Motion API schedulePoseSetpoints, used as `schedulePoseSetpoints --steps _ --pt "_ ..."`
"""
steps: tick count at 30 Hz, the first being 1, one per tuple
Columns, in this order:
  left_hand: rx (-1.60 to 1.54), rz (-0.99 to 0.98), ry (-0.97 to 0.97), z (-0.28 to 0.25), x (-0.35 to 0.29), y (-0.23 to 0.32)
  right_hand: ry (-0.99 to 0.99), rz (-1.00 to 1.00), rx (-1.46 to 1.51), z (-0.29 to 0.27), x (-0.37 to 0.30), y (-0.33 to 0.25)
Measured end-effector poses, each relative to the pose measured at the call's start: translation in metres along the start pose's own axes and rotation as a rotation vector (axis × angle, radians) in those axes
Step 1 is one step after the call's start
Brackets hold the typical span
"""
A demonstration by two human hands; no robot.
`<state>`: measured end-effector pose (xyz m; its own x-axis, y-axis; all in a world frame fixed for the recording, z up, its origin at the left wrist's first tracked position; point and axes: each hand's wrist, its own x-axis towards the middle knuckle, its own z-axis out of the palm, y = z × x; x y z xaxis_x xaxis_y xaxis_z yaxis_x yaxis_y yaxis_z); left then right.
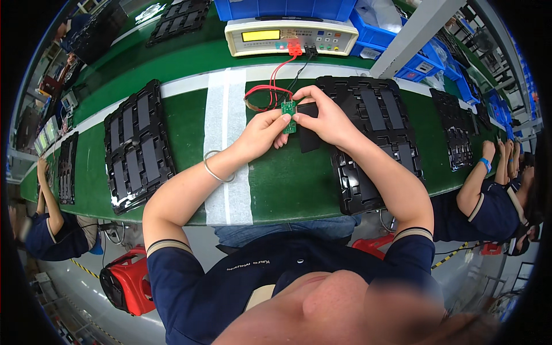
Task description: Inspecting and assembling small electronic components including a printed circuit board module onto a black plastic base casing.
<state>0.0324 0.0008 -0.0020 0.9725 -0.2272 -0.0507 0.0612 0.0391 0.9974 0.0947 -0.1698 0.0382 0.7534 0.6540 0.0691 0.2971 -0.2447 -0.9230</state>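
A small green circuit board (288, 108) is held between both hands above the middle of the bench. My left hand (265, 133), with a metal bangle on its wrist, pinches the board from the left, thumb on its face. From the right, my right hand (326, 119) grips it with the thumb on its lower part and the index finger at its top edge. Red wires (261, 88) and a black wire run from the tester (287, 39) down to the board; where they meet it is hard to see. A flat black piece (309, 138) lies beneath my right hand.
Black plastic trays with grey-black slabs lie left (138, 148) and right (376, 132) on the green bench (276, 195). A white strip (227, 172) crosses it. Blue bins (287, 8) stand behind the tester, beside a grey post (417, 37). Co-workers sit at both sides.
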Motion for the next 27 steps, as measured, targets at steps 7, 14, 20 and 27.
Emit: schedulePoseSetpoints --steps 7,14,20,27 --pt "0.101 0.034 0.028 0.001 -0.003 0.002 -0.011 0.026 -0.066 0.000 -0.001 -0.005" --pt "0.118 0.034 0.042 0.005 -0.004 0.004 -0.116 0.027 0.158 -0.007 -0.006 -0.008" --pt "0.165 0.011 0.018 0.004 -0.003 0.004 0.381 -0.195 -0.090 -0.066 -0.002 -0.016" --pt "0.169 0.023 0.007 0.004 -0.003 0.003 0.174 -0.019 -0.360 -0.091 -0.007 -0.014"
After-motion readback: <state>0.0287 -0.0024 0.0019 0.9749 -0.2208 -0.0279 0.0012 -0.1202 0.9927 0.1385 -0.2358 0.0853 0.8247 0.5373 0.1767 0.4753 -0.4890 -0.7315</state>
